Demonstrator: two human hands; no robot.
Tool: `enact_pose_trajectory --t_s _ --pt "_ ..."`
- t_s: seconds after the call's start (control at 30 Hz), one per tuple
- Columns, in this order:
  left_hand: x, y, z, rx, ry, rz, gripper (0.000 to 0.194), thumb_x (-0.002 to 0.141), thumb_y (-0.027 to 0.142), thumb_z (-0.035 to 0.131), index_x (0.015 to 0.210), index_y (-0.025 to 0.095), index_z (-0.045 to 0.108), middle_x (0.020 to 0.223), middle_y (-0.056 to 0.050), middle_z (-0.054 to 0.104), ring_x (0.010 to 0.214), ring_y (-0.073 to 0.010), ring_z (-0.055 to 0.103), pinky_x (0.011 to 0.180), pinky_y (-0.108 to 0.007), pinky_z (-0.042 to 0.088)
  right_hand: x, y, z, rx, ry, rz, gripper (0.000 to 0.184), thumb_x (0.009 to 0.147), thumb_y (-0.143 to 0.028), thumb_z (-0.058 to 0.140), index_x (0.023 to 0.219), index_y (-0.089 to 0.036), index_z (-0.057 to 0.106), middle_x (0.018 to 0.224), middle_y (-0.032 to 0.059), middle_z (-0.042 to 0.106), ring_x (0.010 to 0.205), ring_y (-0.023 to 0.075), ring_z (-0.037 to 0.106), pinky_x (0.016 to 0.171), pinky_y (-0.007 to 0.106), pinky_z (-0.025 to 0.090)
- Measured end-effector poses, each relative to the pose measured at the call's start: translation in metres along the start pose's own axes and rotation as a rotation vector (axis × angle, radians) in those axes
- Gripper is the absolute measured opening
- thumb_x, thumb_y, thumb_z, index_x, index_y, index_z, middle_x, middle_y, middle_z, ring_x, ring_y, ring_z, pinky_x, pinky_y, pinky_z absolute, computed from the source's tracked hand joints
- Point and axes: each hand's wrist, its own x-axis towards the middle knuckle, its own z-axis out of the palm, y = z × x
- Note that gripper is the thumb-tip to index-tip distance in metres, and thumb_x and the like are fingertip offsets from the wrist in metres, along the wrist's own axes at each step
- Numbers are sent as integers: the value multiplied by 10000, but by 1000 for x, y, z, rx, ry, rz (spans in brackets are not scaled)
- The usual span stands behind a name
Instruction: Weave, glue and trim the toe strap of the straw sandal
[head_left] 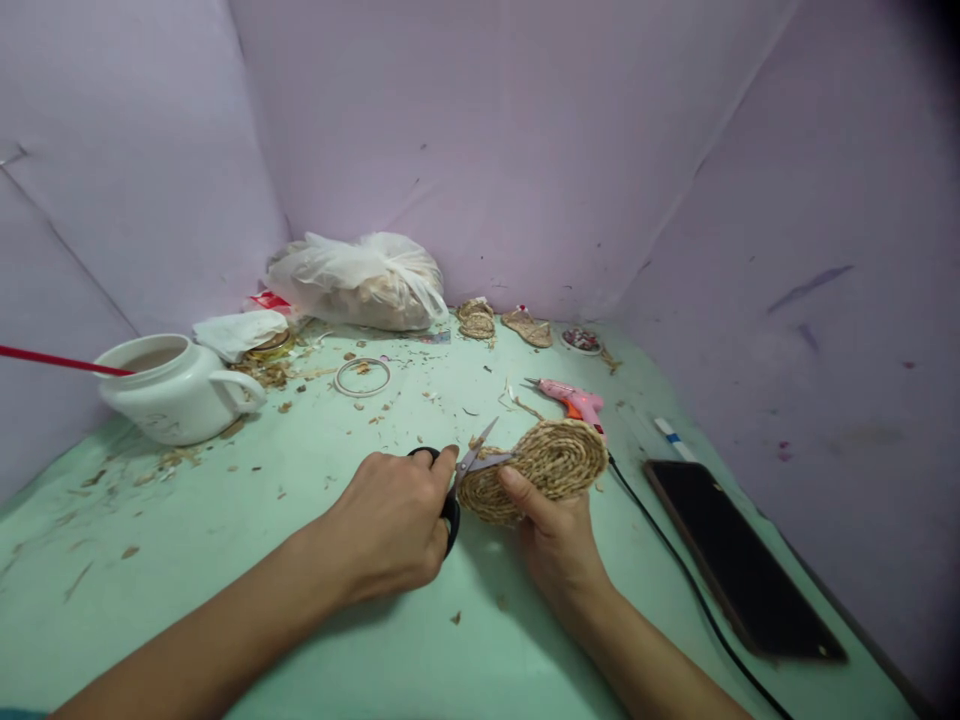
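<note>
The coiled straw piece (pixel 564 462) appeared already wound to shape — the right hand (pixel 559 540) was clamped on it over the middle of the worktop (pixel 420 660). The left hand (pixel 397 520) was closed round the scissors (pixel 476 463), whose parted blades lay at the coil's left end; the cutting there seemed unfinished. Just behind lay the glue gun (pixel 571 396), nearest in the way, its cord (pixel 679 560) running to the near edge past the phone (pixel 742 560) at the right edge. A mug (pixel 169 400) stood by the left edge; a plastic bag (pixel 360 285) and small straw slippers (pixel 527 328) lined the far edge.
</note>
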Motion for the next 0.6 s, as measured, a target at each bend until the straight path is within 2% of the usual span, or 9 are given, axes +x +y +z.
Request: enact_pose_trajectory --t_s 0.27,0.47,0.6 --pt "-1 4 4 -41 -3 27 454 756 147 368 1207 104 400 857 -109 658 737 -248 628 629 -371 456 -4 -3 5 37 48 34 206 637 -195 730 825 -203 647 774 -13 700 776 190 631 753 351 498" --pt "0 2 5 -74 -34 66 330 742 128 359 1049 130 478 793 -87 668 699 -247 629 604 -362 451 -4 -3 6 70 87 65 181 630 -196 737 795 -188 664 777 -11 697 731 171 628 724 326 504" --pt "3 0 2 -49 -12 60 465 736 157 373 1196 111 422 900 -115 652 784 -271 624 635 -384 458 -3 -2 3 -7 52 21 203 639 -194 737 829 -180 669 818 10 702 779 190 629 766 351 496"
